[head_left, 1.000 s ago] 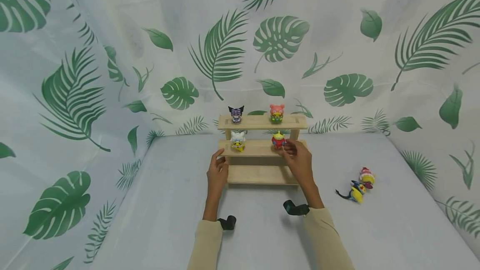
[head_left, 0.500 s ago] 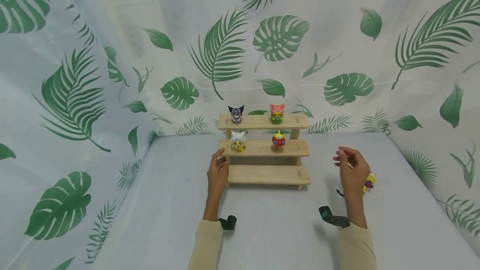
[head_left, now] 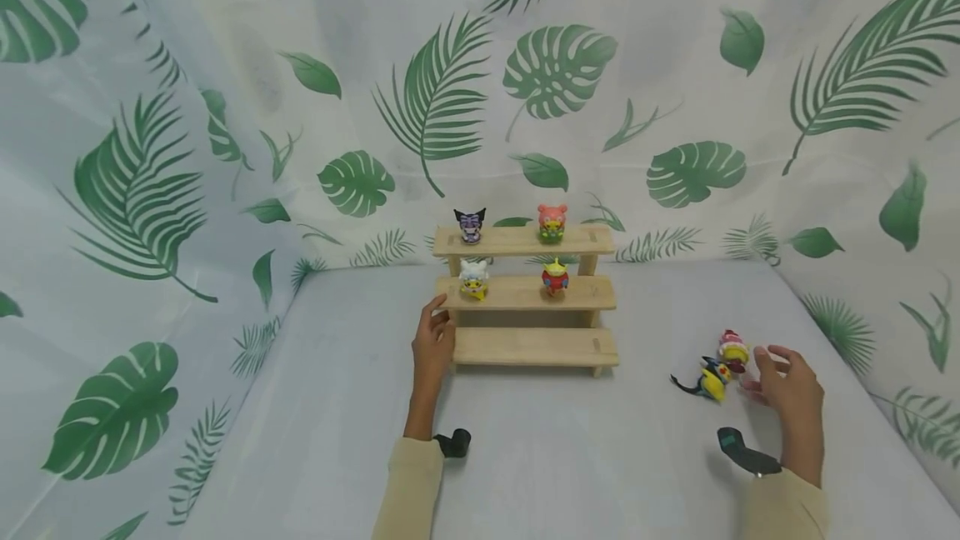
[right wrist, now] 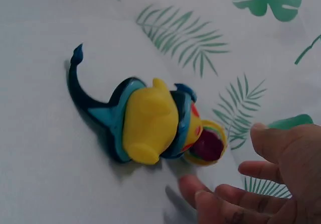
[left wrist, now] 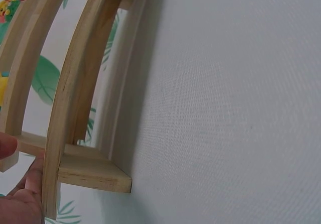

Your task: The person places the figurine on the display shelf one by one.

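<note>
My left hand (head_left: 432, 346) holds the left end of a three-step wooden display shelf (head_left: 536, 347), a finger at the middle step and the others beside the upright, as the left wrist view shows. On the right, my right hand (head_left: 791, 394) has its fingers spread just beside two toy figurines lying on the table, holding nothing. One is a yellow figurine with a dark blue hood and tail (right wrist: 150, 118), on its back. Touching its head is a yellow figurine with a pink-and-white top (head_left: 732, 347); the right wrist view shows its dark base (right wrist: 208, 146).
On the top step stand a purple-and-black figurine (head_left: 471, 226) and a pink-hooded one (head_left: 552, 224). The middle step bears a white-hooded figurine (head_left: 474, 280) and a red-suited one (head_left: 555, 278). A leaf-patterned sheet (head_left: 465, 107) hangs behind the white table (head_left: 562, 457).
My right hand has let go of the red-suited figurine on the middle step and moved right and down to the two lying figurines. The left hand stays at the shelf.
</note>
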### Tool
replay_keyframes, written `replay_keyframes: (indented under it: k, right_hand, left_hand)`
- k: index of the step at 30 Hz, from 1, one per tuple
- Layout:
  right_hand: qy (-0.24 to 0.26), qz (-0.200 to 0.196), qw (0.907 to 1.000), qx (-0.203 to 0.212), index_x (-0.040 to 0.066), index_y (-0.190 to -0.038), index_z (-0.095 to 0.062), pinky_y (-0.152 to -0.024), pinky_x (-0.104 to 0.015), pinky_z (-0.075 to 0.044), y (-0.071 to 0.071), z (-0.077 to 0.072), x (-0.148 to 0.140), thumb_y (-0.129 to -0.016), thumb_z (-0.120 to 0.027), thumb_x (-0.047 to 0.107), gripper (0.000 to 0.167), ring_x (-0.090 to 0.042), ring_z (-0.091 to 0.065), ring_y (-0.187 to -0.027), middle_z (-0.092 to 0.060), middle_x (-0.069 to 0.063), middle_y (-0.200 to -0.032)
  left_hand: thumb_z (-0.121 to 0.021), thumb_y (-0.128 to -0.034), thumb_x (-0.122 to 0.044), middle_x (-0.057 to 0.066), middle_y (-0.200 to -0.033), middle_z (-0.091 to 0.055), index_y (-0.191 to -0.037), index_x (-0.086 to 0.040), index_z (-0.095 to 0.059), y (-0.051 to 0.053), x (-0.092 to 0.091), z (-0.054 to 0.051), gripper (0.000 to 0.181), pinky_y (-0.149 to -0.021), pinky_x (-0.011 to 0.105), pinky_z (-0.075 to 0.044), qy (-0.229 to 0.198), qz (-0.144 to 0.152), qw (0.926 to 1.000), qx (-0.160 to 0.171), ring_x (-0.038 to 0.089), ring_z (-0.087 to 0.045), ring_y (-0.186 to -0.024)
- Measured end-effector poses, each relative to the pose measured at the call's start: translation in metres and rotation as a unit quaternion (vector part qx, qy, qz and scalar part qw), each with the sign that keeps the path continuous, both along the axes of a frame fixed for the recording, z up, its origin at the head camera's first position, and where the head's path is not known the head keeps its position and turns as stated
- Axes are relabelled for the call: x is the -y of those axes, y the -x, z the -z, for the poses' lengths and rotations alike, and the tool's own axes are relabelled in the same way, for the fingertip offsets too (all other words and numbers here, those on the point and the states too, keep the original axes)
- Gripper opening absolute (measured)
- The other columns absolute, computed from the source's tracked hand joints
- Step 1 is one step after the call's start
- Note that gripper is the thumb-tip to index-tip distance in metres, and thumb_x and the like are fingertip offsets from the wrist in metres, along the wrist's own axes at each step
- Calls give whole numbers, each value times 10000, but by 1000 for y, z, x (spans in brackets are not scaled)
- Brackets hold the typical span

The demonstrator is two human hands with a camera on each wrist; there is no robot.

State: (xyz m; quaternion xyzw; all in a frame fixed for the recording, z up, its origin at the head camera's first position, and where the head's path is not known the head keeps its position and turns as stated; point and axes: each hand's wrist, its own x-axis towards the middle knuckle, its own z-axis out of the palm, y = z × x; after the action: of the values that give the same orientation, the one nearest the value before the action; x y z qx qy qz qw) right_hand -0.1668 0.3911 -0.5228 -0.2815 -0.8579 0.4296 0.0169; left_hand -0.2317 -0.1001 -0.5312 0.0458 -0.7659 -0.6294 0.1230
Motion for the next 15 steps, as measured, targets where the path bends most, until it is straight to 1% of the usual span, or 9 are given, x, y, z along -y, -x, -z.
replay_keyframes:
  k: [1, 2, 3, 4, 5, 7, 8, 10, 15]
  right_hand:
    - [-115, -217, 9996, 127, -38, -1516, -207, -895, -444, -518, 0, 3, -3, -1024, -309, 493, 731, -245, -721, -736, -338, -378, -1455]
    - [-103, -398, 9990, 195, -45, -1518, -187, -897, -450, -513, 0, 6, -5, -1020, -301, 513, 756, -284, -726, -778, -319, -390, -1456]
    - [62, -508, 9985, 185, -43, -1522, -166, -901, -462, -512, 0, 9, -6, -1014, -302, 534, 781, -303, -728, -819, -294, -392, -1467]
    - [242, -566, 9980, 134, -40, -1526, -153, -876, -425, -531, 0, 12, -6, -1009, -308, 546, 797, -270, -732, -796, -273, -392, -1479]
    - [426, -580, 9974, 34, -37, -1528, -147, -790, -350, -563, 1, 15, -6, -1005, -316, 550, 804, -214, -739, -747, -260, -390, -1487]
    - [759, -508, 9958, -109, -23, -1534, -144, -592, -234, -553, 1, 20, -7, -990, -350, 565, 827, -74, -702, -636, -248, -382, -1498]
    - [862, -492, 9950, -137, -25, -1535, -140, -570, -225, -549, 1, 21, -7, -983, -369, 571, 843, -35, -681, -616, -244, -384, -1498]
    - [890, -526, 9946, -129, -30, -1533, -144, -553, -202, -533, 1, 22, -9, -970, -397, 583, 870, 10, -653, -602, -256, -387, -1488]
    - [745, -784, 9940, 141, -50, -1525, -160, -563, -187, -514, 5, 20, -15, -941, -435, 620, 931, -4, -657, -651, -331, -377, -1442]
  left_hand:
    - [-564, -968, -91, 134, -1260, -645, -1377, -288, -509, -1, 0, 0, 456, -913, 435, -526, 1, 5, 10000, 3, 266, -642, -1142]
    - [-564, -969, -90, 135, -1261, -645, -1377, -286, -509, -1, 0, 1, 456, -913, 434, -527, 7, 2, 10000, 1, 267, -641, -1144]
    - [-564, -969, -89, 136, -1260, -645, -1375, -287, -510, -1, 0, 1, 455, -914, 438, -526, -5, -2, 10000, -5, 267, -641, -1144]
    - [-563, -968, -87, 137, -1260, -646, -1374, -284, -510, -1, 0, 1, 455, -916, 438, -525, 5, -9, 10000, -26, 267, -642, -1143]
    - [-563, -968, -86, 138, -1261, -645, -1375, -284, -510, -1, 0, 1, 455, -918, 440, -524, 3, -8, 10000, -41, 268, -642, -1144]
    - [-557, -969, -84, 141, -1267, -641, -1377, -281, -508, -1, 0, 1, 456, -928, 444, -520, -7, 15, 10000, -66, 270, -638, -1154]
    - [-555, -969, -83, 140, -1271, -640, -1376, -285, -509, 0, 0, 1, 457, -933, 445, -518, -21, 30, 10000, -58, 270, -635, -1160]
    - [-552, -969, -82, 142, -1278, -635, -1379, -286, -506, 0, -1, 1, 460, -940, 448, -515, -23, 55, 10000, -37, 271, -631, -1168]
    - [-547, -972, -83, 147, -1291, -623, -1375, -298, -503, -1, -1, 0, 460, -941, 443, -519, 15, 57, 10000, 51, 279, -620, -1190]
